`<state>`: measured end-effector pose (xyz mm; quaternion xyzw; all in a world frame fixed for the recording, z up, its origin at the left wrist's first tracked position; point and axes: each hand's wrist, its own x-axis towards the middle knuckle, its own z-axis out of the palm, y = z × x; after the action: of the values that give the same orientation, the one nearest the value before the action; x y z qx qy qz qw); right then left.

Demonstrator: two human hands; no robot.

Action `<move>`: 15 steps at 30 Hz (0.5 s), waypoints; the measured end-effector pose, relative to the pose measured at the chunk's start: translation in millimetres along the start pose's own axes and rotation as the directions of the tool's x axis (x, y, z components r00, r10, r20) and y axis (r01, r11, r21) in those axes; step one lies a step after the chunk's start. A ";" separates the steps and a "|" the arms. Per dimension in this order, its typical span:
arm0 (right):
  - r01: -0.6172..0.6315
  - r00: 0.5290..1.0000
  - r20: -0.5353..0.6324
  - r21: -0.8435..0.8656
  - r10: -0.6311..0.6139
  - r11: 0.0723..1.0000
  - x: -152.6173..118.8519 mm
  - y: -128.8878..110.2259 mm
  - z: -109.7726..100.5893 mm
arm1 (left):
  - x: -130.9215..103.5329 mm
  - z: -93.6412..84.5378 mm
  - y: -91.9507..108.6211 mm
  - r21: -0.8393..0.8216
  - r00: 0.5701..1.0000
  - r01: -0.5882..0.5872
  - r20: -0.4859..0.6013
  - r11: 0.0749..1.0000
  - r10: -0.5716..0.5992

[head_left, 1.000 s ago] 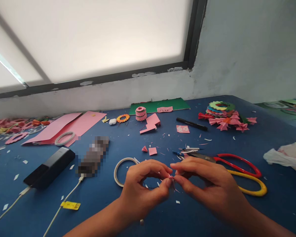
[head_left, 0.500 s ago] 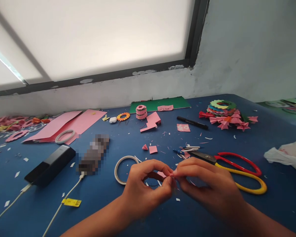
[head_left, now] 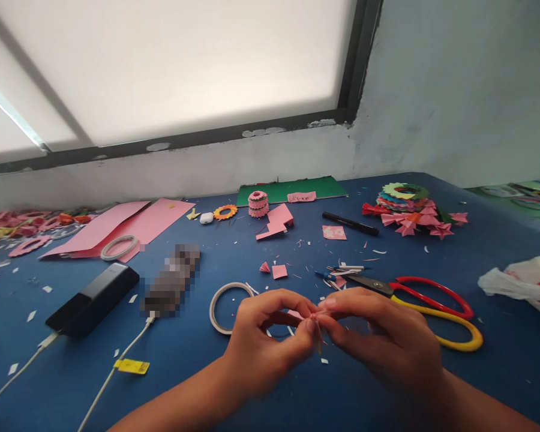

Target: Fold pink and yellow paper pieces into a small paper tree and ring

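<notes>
My left hand [head_left: 270, 336] pinches a small folded piece of pink paper [head_left: 318, 333] between thumb and index finger. From the other side my right hand [head_left: 387, 339] closes its fingertips on the same piece, and most of it is hidden by the fingers. A roll of tape [head_left: 214, 309] lies beside my left hand. Scissors with one red and one yellow handle [head_left: 459, 343] rest open-bladed just behind my right hand. Beyond the hands are a small pink paper square [head_left: 279, 272] and a little pleated pink paper fan [head_left: 264, 267].
At the back right sits a stack of coloured paper rings and pink paper flowers [head_left: 405, 207]. A black pen [head_left: 351, 223], pink card sheets [head_left: 103, 225], a black power bank [head_left: 92, 300], a cabled blurred device [head_left: 171, 282] and a plastic bag [head_left: 522, 285] surround the work area.
My right fingers have shifted slightly on the pink paper, the thumb now a little apart from the left one. More of the paper shows below the fingertips. My left hand has barely moved.
</notes>
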<state>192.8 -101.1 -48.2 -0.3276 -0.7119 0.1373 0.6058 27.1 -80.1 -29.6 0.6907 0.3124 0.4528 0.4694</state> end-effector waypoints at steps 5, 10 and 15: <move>-0.163 0.985 -0.041 0.113 0.168 0.980 0.7 -0.7 1.5 | 0.6 -0.1 -0.8 0.042 0.966 -0.259 -0.014 0.965 0.260; -0.046 0.999 0.026 0.030 0.045 0.999 8.6 -7.3 -2.6 | 3.3 -1.3 -0.9 0.079 0.949 -0.313 -0.011 0.946 0.315; -0.011 1.000 0.018 0.037 0.011 0.999 6.7 -9.8 -3.9 | 1.8 -4.0 -3.9 0.168 0.926 -0.357 -0.062 0.919 0.371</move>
<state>193.2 -104.9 -36.3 -0.3188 -0.7128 0.1569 0.6046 24.1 -75.8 -32.0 0.7492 0.2338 0.5382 0.3073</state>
